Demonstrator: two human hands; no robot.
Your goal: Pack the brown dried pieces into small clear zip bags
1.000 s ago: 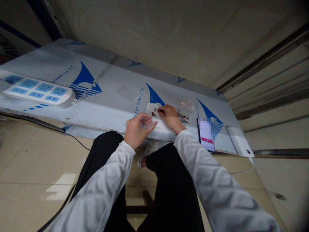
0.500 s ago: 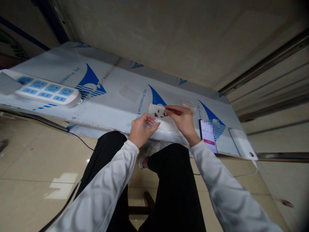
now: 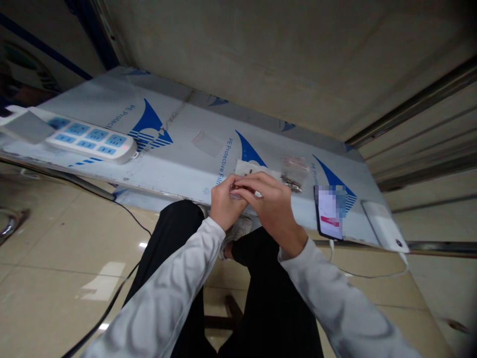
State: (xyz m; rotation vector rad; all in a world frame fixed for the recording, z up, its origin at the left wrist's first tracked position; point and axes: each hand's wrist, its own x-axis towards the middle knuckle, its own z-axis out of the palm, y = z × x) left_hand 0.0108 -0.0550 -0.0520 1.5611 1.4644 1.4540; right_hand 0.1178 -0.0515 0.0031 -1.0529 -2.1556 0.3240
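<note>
White sleeves, black trousers

From my remote seat I saw a plain workroom or small workshop; I could not tell which. Printed protective film covered the tabletop, a power strip lay along its front edge near the left corner, a blue post rose by the far left corner, and the floor was glossy tile.

Two hands — one phone, one power strip, one white device.
</note>
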